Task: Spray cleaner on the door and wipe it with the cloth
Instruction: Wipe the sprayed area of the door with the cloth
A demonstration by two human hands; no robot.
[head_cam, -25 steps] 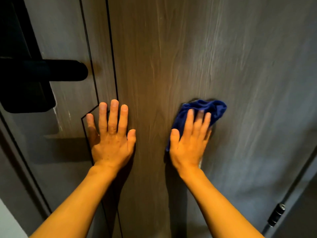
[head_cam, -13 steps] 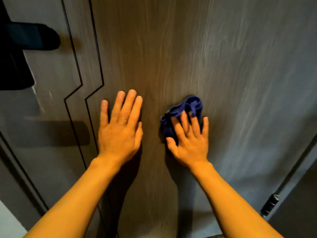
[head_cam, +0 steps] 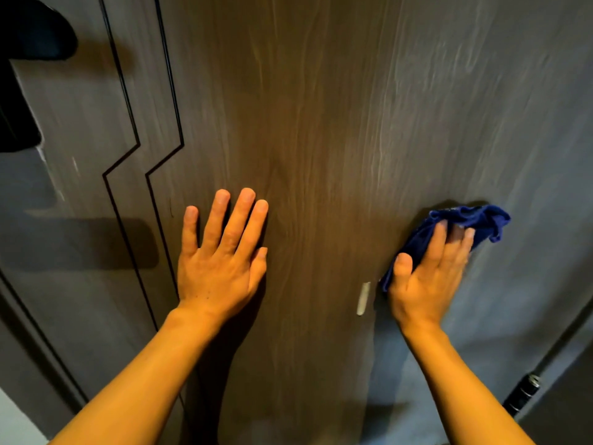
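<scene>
A dark wood-grain door (head_cam: 321, 123) fills the view, with thin black zigzag inlay lines on its left part. My left hand (head_cam: 221, 258) lies flat on the door, fingers spread, holding nothing. To the right, my right hand (head_cam: 430, 271) presses a crumpled blue cloth (head_cam: 471, 220) against the door; the cloth bunches out above and to the right of my fingers. A small pale streak (head_cam: 363, 298) sits on the door just left of my right hand. No spray bottle is in view.
A black lever handle (head_cam: 35, 36) with its lock plate sticks out at the upper left. A black hinge (head_cam: 523, 393) sits on the door's right edge at the lower right. The door frame (head_cam: 32, 342) runs down the lower left.
My right hand has slid the cloth to the right across the door, away from my left hand. The left hand stays flat in place. The view shifted slightly.
</scene>
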